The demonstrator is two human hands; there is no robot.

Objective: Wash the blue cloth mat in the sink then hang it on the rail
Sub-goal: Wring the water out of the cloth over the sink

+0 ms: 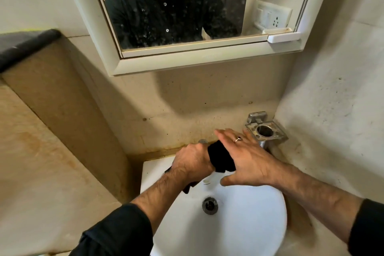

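Over sink (239, 224) | mat (220, 158) dark, bunched | left hand (193, 162) fingers grasp it | right hand (247, 162) fingers released

Beige walls (197, 97) — framed mirror (187, 6).

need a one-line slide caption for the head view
Left hand grips a dark cloth over the white sink; right hand, fingers straight, lies against it.
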